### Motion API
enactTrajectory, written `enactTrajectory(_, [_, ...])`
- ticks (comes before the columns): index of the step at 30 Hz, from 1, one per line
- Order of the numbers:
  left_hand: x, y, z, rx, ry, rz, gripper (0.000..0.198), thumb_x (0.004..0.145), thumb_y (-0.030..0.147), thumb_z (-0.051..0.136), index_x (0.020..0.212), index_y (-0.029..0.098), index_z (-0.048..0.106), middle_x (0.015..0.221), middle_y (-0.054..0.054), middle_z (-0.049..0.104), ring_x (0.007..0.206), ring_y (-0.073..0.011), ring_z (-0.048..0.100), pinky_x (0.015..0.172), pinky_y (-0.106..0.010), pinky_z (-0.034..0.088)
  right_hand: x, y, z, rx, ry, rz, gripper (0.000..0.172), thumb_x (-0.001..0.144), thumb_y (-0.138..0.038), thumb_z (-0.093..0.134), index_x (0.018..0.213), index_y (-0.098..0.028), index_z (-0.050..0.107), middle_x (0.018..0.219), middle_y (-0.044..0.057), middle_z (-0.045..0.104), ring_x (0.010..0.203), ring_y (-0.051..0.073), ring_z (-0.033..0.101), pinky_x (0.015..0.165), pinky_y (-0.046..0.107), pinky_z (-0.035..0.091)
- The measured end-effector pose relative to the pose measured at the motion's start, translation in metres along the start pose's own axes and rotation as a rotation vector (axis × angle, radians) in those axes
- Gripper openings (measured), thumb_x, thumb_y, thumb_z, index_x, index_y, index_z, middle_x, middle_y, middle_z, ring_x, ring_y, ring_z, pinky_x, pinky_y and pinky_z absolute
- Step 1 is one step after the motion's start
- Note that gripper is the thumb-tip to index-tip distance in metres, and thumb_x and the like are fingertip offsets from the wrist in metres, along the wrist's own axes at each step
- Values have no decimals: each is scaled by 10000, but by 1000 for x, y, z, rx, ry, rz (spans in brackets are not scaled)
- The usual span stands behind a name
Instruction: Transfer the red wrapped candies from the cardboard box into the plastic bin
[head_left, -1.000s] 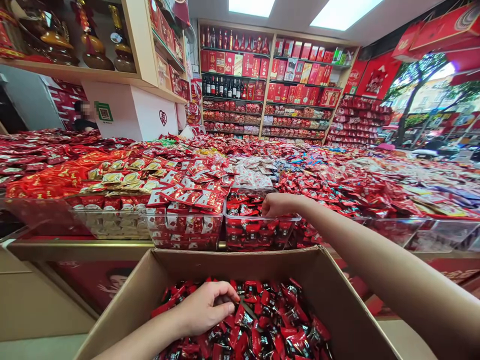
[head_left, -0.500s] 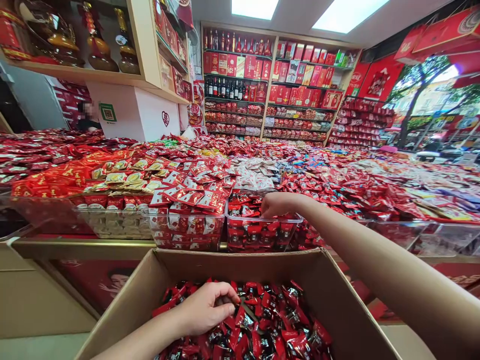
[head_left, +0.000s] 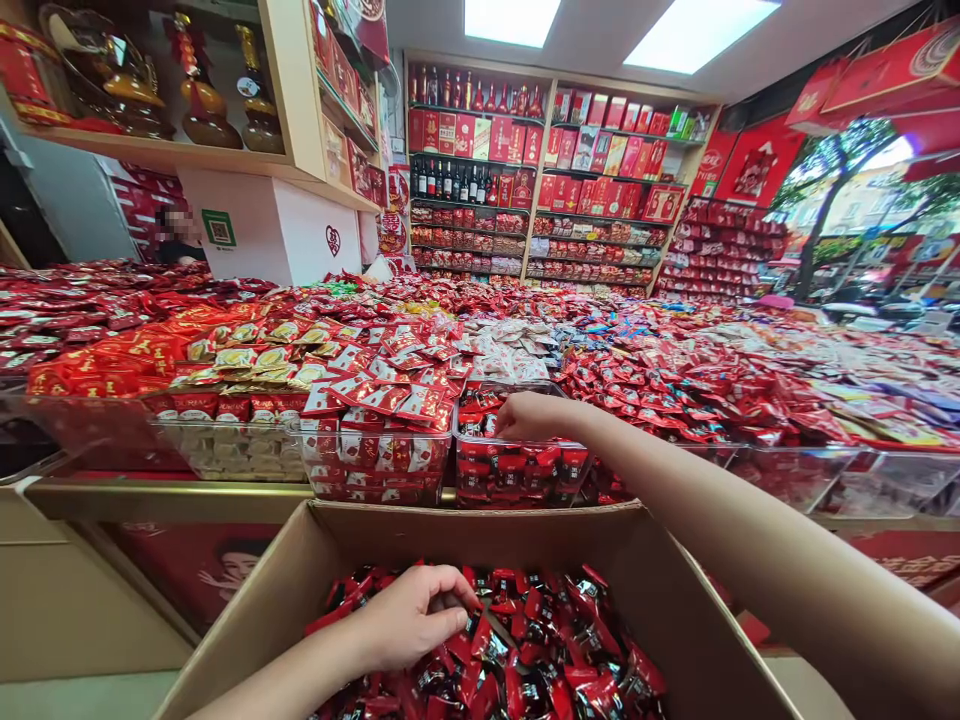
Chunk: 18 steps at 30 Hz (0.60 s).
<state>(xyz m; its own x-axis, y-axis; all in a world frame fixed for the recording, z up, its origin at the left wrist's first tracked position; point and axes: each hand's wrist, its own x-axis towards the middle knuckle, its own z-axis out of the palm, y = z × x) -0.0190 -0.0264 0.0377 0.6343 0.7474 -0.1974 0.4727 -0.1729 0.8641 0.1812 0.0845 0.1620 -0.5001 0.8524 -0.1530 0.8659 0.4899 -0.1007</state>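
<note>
An open cardboard box (head_left: 645,570) in front of me is full of red-and-black wrapped candies (head_left: 540,650). My left hand (head_left: 409,620) rests inside it, its fingers curled down onto the candies. My right hand (head_left: 532,415) reaches forward over a clear plastic bin (head_left: 517,470) on the counter that holds the same red-and-black candies. Its fingers are bent down into the bin's contents; whether they hold a candy is hidden.
Neighbouring clear bins (head_left: 375,450) hold red packets, and a wide counter (head_left: 675,360) beyond is heaped with wrapped sweets. Shelves (head_left: 540,170) of red boxes and bottles line the back wall. A person (head_left: 176,235) sits far left. A window (head_left: 862,220) is at right.
My right hand has shifted slightly left and lower into the clear bin. My left hand stays in place in the box. The view has tilted a little.
</note>
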Motion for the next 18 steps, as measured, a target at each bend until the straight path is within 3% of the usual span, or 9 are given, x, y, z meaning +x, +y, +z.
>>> enactTrajectory(9, [2, -4, 0, 17, -10, -19, 195, 676, 268, 465, 811, 164, 559, 617, 39, 483, 578, -106, 425, 558, -204, 349, -6, 5, -4, 73, -56, 26, 237, 624, -332, 512, 720, -151, 632, 638, 10, 601, 578, 108, 482, 472, 179, 318])
enactTrajectory(18, [3, -9, 2, 72, -21, -25, 201, 679, 278, 457, 815, 171, 558, 595, 43, 462, 564, -108, 413, 541, -200, 340, 7, 7, 1, 119, -75, 15, 277, 559, -388, 575, 695, -152, 623, 619, 5, 573, 558, 104, 447, 465, 188, 314])
